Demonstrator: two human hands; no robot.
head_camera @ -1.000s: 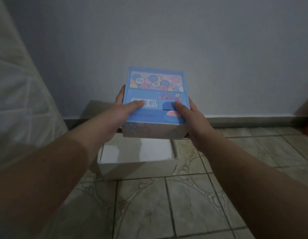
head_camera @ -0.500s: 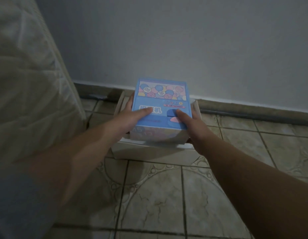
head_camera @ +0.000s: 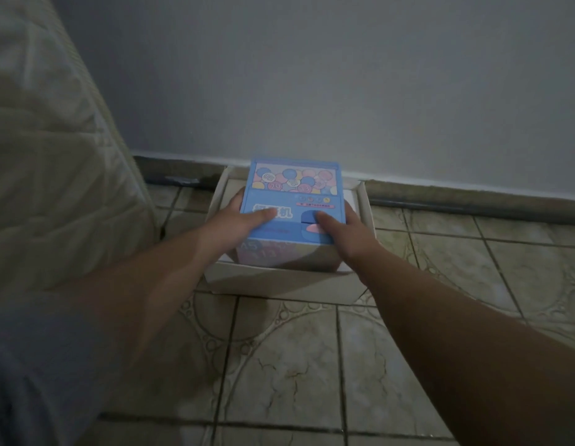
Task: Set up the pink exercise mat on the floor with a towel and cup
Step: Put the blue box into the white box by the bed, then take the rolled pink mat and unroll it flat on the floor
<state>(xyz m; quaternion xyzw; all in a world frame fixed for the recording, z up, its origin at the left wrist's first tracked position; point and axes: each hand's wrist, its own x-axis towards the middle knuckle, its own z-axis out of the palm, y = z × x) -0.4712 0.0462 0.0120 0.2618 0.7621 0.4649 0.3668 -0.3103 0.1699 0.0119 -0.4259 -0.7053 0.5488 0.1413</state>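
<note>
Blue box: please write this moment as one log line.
blue box | held by left hand and right hand | inside white tray | floor, by wall

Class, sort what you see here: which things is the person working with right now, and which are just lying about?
In use:
left hand
right hand
blue box, gripped by both hands
white carton, blue box inside it

Lying about:
mattress
tiled floor
wall

No mat, towel or cup in view.

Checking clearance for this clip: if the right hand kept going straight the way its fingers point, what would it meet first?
Probably the far wall of the white cardboard tray, then the skirting; depth is unclear. The right hand grips the blue box, pointing forward.
</note>
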